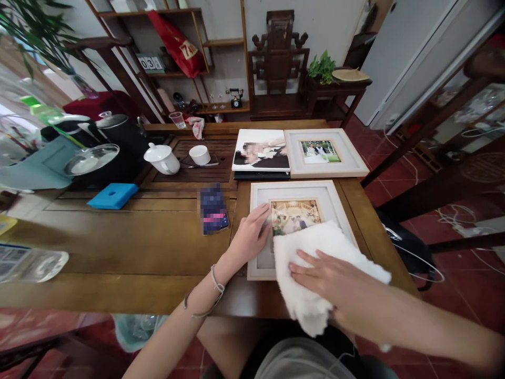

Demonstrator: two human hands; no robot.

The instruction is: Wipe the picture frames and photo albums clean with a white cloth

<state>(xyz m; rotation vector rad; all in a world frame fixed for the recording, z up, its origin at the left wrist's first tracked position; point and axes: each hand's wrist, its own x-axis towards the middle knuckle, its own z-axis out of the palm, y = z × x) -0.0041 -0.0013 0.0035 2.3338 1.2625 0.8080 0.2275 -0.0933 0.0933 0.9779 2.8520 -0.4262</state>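
Right grip [325, 276] lay spread on a soft cloth [323, 239] at five o'clock, left grip [250, 237] unclenched at nine, on a frame [295, 210] that seemed fragile, best held by its edges.

Both hands bare: left hand [250, 237], right hand [319, 273], slim fingers. Both forearms bare too, sleeves out of frame. Left wrist: slim pale bracelet [216, 280], plus thin metal bangle [207, 311], looks open-ended. Below the table's [158, 258] front edge: plain grey top [295, 360], black bottoms [252, 350], bare thigh [223, 337] beside them. Exact cut of the bottoms: can't tell.
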